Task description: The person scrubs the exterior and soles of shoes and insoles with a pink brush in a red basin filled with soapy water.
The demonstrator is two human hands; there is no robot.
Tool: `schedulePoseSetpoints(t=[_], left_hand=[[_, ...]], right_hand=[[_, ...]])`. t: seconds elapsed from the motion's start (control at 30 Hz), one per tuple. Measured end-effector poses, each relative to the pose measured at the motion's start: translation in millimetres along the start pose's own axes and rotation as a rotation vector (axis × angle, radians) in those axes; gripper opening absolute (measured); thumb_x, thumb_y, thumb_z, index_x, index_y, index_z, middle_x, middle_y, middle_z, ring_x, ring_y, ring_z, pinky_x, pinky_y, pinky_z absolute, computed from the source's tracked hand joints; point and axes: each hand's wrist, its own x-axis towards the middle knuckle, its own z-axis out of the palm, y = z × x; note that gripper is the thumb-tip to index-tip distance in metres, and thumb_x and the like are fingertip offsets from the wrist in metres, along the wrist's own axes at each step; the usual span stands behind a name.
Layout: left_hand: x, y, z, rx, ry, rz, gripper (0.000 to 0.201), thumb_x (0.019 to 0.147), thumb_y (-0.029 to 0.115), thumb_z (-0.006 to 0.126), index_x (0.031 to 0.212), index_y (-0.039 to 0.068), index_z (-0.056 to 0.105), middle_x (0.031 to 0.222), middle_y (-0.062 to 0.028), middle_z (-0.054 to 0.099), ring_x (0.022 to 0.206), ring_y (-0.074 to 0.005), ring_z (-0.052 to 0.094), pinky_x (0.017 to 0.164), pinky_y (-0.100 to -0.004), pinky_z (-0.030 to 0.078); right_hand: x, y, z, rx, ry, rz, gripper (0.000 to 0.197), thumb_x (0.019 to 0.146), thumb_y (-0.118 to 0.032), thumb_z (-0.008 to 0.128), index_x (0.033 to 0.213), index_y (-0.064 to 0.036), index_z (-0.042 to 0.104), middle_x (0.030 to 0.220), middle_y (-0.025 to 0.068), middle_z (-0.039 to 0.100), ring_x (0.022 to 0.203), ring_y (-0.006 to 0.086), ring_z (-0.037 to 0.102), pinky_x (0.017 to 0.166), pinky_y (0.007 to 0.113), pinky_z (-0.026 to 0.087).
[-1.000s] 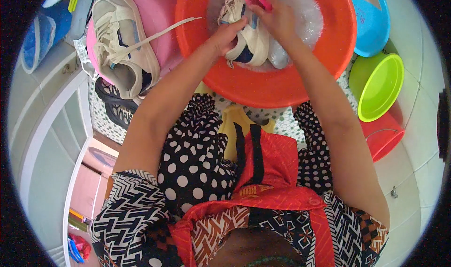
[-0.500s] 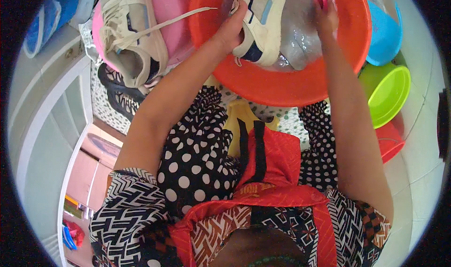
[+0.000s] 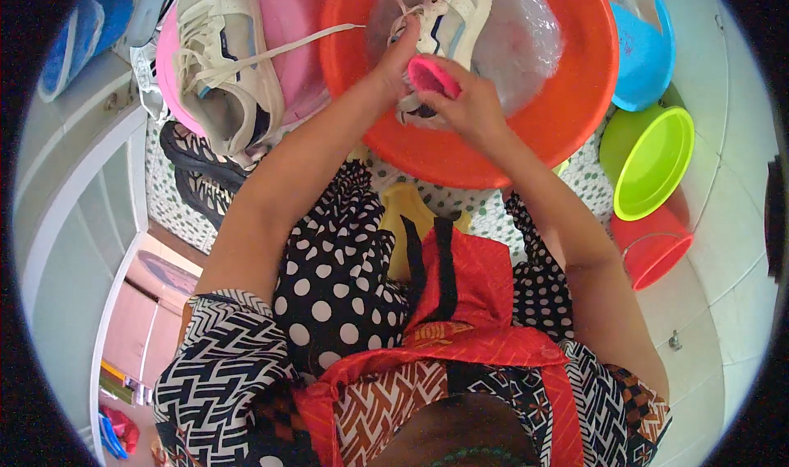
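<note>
My left hand [image 3: 398,66] is closed around the heel end of a cream sneaker [image 3: 456,13] with navy and light-blue trim. It holds the sneaker over a large orange-red basin [image 3: 575,113], in which water and some clear plastic show. In my right hand [image 3: 478,112] is a pink scrub brush [image 3: 434,78], pressed against or just over the heel of the sneaker. The fingers of my left hand are partly hidden by the shoe. To the left, a matching sneaker [image 3: 238,64], its lace stretched out, rests on a pink basin [image 3: 300,2].
Black strappy shoes [image 3: 193,159] lie on the pebble-patterned floor at left. Along the right wall stand a blue container [image 3: 645,64], a lime-green bucket [image 3: 641,154] and a red bucket [image 3: 653,249]. Yellow plastic [image 3: 401,208] shows between my legs. A white-framed door [image 3: 90,196] is at left.
My right hand has brought the pink brush from the right side of the basin leftward to the sneaker's heel. The view has shifted slightly; my left hand keeps its grip.
</note>
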Motion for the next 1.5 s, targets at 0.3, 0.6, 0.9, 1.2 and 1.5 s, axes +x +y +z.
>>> schedulePoseSetpoints(t=[0.3,0.6,0.9,1.2,1.5], left_hand=[[-2,-9,-12,0.129,0.140,-0.160,0.036,0.081,0.031,0.062,0.106,0.006,0.056,0.093,-0.0066,0.063,0.082,-0.0212,0.061,0.074,-0.0365,0.050],[0,-6,-8,0.351,0.154,-0.260,0.033,0.076,0.022,0.067,0.100,0.002,0.058,0.089,-0.0090,0.063,0.076,-0.0209,0.061,0.069,-0.0342,0.049],[-2,-26,-11,0.299,0.136,-0.076,0.039,0.082,0.031,0.063,0.110,0.006,0.054,0.101,-0.0057,0.060,0.091,-0.0181,0.057,0.080,-0.0330,0.045],[21,-42,7,0.132,0.391,0.082,0.052,0.088,0.044,0.046,0.122,0.003,0.046,0.116,-0.0085,0.054,0.102,-0.0231,0.053,0.086,-0.0363,0.042],[-4,-37,27,1.358,0.284,0.250,0.049,0.086,0.042,0.044,0.111,0.000,0.054,0.106,-0.0234,0.057,0.099,-0.0379,0.053,0.085,-0.0409,0.041]], right_hand=[[101,37,-37,-0.168,0.226,-0.023,0.042,0.072,-0.031,0.070,0.106,-0.0089,0.059,0.090,0.0121,0.065,0.082,0.0256,0.063,0.073,0.033,0.048],[172,59,-75,-0.107,0.043,0.135,0.032,0.074,-0.019,0.067,0.102,-0.0048,0.062,0.097,0.0107,0.064,0.091,0.0199,0.060,0.080,0.031,0.046],[158,133,-68,-0.133,0.261,0.018,0.036,0.075,-0.030,0.066,0.104,-0.0090,0.060,0.089,0.0123,0.064,0.084,0.0253,0.062,0.071,0.033,0.048],[84,185,-42,0.973,0.411,0.540,0.035,0.082,-0.020,0.061,0.113,-0.0075,0.053,0.098,0.0092,0.060,0.091,0.0246,0.058,0.076,0.038,0.049],[157,93,-131,0.312,-0.273,0.585,0.030,0.076,-0.027,0.064,0.100,-0.0087,0.065,0.091,0.0111,0.064,0.084,0.0203,0.060,0.072,0.032,0.049]])
